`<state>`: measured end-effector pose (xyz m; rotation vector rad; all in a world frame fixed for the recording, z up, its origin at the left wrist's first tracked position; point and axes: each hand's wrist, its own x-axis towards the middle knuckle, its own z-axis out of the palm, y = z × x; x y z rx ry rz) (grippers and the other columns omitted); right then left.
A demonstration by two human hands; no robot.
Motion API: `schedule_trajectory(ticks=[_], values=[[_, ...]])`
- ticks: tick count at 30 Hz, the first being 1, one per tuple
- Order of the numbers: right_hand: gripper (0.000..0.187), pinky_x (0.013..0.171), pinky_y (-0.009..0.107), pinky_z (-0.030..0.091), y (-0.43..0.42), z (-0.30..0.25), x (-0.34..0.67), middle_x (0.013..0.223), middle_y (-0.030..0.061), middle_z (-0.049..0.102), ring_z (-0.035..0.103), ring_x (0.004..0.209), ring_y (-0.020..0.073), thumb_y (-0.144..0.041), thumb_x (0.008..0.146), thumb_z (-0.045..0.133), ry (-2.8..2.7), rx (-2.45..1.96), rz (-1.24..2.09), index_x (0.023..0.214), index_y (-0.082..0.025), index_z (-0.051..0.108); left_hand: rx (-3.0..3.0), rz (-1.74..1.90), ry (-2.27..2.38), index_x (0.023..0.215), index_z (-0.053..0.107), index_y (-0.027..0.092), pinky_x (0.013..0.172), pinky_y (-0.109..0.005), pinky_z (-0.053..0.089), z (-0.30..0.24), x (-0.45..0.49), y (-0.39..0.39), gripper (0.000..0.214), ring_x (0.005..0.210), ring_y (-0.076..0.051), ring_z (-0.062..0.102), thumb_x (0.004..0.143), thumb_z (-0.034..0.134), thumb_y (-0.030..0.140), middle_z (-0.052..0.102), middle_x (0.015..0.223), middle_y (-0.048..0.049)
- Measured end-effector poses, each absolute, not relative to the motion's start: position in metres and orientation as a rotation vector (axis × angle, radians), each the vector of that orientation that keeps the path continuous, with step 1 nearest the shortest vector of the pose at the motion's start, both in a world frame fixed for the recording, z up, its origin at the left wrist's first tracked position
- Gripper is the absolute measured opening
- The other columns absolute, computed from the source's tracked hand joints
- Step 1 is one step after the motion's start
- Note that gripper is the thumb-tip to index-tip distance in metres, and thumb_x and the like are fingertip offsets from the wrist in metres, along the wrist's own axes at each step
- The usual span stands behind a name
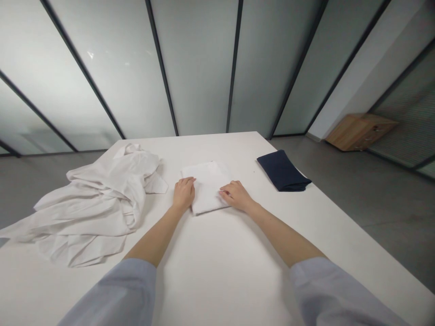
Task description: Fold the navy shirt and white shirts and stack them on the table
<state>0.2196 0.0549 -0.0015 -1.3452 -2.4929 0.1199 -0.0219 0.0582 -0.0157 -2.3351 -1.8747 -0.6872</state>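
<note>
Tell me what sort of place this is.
Probably an office or meeting room: frosted glass panels in dark frames line it, a plain white table stands before them, and a low wooden cabinet sits off to the right.

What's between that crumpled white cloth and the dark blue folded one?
In the head view, a folded white cloth lies between them on the table, with the left hand and right hand at its sides.
</note>
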Motion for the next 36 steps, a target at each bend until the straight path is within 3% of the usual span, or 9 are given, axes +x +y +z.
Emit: schedule_trajectory(ticks=[4,9,25,31,36], values=[[0.035,0.096,0.036,0.036,0.055,-0.012,0.218,0.112,0.01,0.068,0.056,0.11,0.0227,-0.036,0.095,0.042,-2.532,-1.175,0.086,0.111,-0.019,0.068,-2.682,-0.656,-1.615,0.11,0.066,0.018,0.097,-0.037,0.044,-0.016,-0.014,0.054,0.033,0.107,-0.022,0.06,0.091,0.045,0.034,0.068,0.113,-0.0083],[0.042,0.105,0.039,0.034,0.059,-0.024,0.22,0.137,0.0107,0.054,0.047,0.127,0.0234,-0.041,0.097,0.04,-2.577,-1.273,0.089,0.127,-0.019,0.06,-2.747,-0.685,-1.62,0.11,0.067,0.017,0.102,-0.034,0.043,-0.021,-0.011,0.053,0.035,0.112,-0.02,0.06,0.09,0.045,0.036,0.067,0.119,-0.0078],[0.046,0.107,0.04,0.034,0.058,-0.023,0.217,0.138,0.0111,0.053,0.046,0.13,0.0232,-0.044,0.097,0.035,-2.566,-1.329,0.085,0.129,-0.019,0.058,-2.778,-0.732,-1.601,0.111,0.065,0.019,0.101,-0.038,0.044,-0.02,-0.011,0.05,0.034,0.112,-0.022,0.059,0.089,0.046,0.038,0.066,0.119,-0.0087],[0.047,0.11,0.043,0.029,0.059,-0.025,0.218,0.144,0.011,0.047,0.04,0.135,0.0238,-0.043,0.097,0.035,-2.529,-1.448,0.091,0.133,-0.019,0.053,-2.832,-0.647,-1.447,0.1,0.067,0.019,0.093,-0.04,0.045,-0.012,-0.007,0.04,0.036,0.099,-0.024,0.061,0.086,0.052,0.048,0.066,0.1,-0.0096],[0.044,0.11,0.047,0.026,0.068,-0.028,0.226,0.143,0.0118,0.048,0.038,0.135,0.026,-0.04,0.096,0.037,-2.455,-1.534,0.065,0.132,-0.019,0.053,-2.908,-0.595,-1.333,0.116,0.061,0.019,0.102,-0.042,0.039,-0.01,-0.007,0.035,0.051,0.112,-0.026,0.055,0.078,0.06,0.055,0.063,0.117,-0.011]])
